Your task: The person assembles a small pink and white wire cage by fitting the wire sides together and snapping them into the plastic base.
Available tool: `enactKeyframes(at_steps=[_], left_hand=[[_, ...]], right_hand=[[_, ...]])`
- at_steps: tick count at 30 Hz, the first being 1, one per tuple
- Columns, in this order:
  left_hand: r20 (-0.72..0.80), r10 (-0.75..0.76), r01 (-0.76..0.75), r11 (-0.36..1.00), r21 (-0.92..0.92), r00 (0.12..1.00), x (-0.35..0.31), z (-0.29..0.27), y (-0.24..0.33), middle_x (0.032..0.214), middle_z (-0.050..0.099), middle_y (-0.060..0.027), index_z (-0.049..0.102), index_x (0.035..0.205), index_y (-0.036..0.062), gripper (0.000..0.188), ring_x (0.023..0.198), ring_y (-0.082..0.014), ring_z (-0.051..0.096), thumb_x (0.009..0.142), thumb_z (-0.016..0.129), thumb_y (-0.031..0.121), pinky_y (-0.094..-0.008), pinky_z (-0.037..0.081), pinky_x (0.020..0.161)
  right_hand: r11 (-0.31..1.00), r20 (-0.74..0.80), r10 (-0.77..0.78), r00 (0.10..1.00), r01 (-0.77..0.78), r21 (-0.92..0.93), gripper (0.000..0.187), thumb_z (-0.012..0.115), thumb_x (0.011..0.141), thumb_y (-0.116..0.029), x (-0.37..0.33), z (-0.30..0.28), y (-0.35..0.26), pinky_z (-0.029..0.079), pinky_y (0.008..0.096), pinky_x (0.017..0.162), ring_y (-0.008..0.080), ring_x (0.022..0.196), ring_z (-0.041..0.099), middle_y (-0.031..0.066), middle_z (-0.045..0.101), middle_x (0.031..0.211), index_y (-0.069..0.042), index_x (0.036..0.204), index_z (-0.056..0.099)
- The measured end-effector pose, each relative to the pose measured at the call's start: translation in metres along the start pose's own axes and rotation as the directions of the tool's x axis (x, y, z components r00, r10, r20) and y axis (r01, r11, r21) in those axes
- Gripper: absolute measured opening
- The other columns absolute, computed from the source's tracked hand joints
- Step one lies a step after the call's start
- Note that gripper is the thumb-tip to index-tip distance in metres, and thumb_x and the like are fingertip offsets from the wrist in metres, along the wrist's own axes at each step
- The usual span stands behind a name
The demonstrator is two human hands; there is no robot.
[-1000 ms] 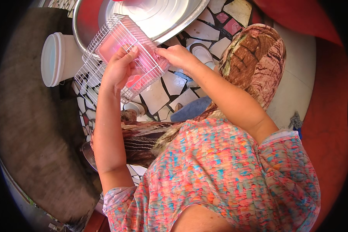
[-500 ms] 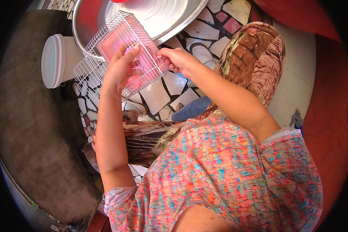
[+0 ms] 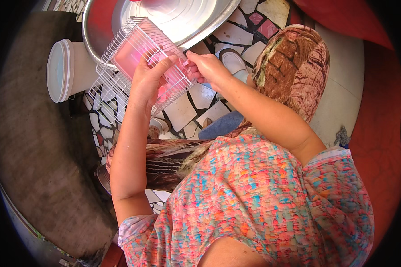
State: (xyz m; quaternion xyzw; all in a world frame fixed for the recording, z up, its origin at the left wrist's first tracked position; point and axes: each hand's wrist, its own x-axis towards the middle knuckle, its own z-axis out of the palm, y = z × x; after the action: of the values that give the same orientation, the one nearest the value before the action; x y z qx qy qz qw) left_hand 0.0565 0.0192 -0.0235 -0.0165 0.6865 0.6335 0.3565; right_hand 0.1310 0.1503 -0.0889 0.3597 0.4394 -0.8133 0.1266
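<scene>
A small white wire cage (image 3: 169, 95) is tilted in front of me, held up between my hands over the floor. Its bars enclose a pink plastic panel (image 3: 128, 58) and other pink pieces whose kind I cannot make out. My left hand (image 3: 152, 78) grips the cage, the thumb stretched along its wires and the other fingers partly hidden behind the bars. At the cage's right edge, my right hand (image 3: 205, 70) has its thumb and curled fingers closed on the wire corner. A bit of pink shows beside those fingertips. An open wire flap (image 3: 103, 100) extends from the left side.
A large metal basin (image 3: 209, 27) stands just beyond the cage, with something red at its far rim. To the left is a white plastic bucket (image 3: 69, 71) beside a dark slab (image 3: 35, 133). Broken-tile paving (image 3: 182, 111) lies below. My knee (image 3: 294, 66) rises at right.
My left hand has shifted right along the cage, its thumb nearer the right hand. The cage has moved slightly down and right. My right hand stays at the same corner.
</scene>
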Motion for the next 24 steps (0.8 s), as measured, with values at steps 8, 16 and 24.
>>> enactKeyframes(at_steps=[8, 16, 24], left_hand=[[-0.006, 0.044, -0.044, 0.999, 0.007, 0.999, 0.003, -0.003, -0.003, 0.091, 0.062, -0.0083, 0.047, 0.120, 0.0003, 0.052, 0.069, -0.0114, 0.061, 0.075, 0.070, 0.012, -0.0219, 0.049, 0.055], [0.021, -0.025, 0.025, 0.999, 0.038, 0.999, -0.004, 0.000, 0.009, 0.092, 0.062, -0.0089, 0.050, 0.114, 0.0006, 0.043, 0.076, -0.0150, 0.062, 0.076, 0.065, 0.014, -0.0291, 0.052, 0.058], [0.065, -0.076, 0.069, 0.993, 0.098, 0.995, 0.006, -0.014, 0.008, 0.090, 0.063, -0.0055, 0.055, 0.107, 0.0028, 0.036, 0.074, -0.0137, 0.059, 0.074, 0.066, 0.015, -0.0272, 0.047, 0.056]], right_hand=[[0.995, 0.086, -0.019, 0.996, 0.027, -0.095, 0.027, 0.063, 0.084, -0.031, 0.001, -0.006, -0.006, 0.035, 0.0220, 0.048, 0.0072, 0.056, 0.049, 0.0000, 0.056, 0.067, -0.005, 0.077, 0.063], [0.947, 0.043, -0.216, 0.976, 0.220, -0.236, 0.024, 0.062, 0.084, -0.022, 0.003, 0.001, 0.002, 0.046, 0.0255, 0.058, 0.0112, 0.066, 0.057, 0.0043, 0.062, 0.077, 0.001, 0.089, 0.062], [0.851, 0.181, -0.440, 0.880, 0.473, -0.229, 0.012, 0.064, 0.087, -0.013, 0.010, -0.003, 0.011, 0.048, 0.0233, 0.058, 0.0077, 0.064, 0.056, 0.0020, 0.062, 0.073, -0.001, 0.088, 0.061]])
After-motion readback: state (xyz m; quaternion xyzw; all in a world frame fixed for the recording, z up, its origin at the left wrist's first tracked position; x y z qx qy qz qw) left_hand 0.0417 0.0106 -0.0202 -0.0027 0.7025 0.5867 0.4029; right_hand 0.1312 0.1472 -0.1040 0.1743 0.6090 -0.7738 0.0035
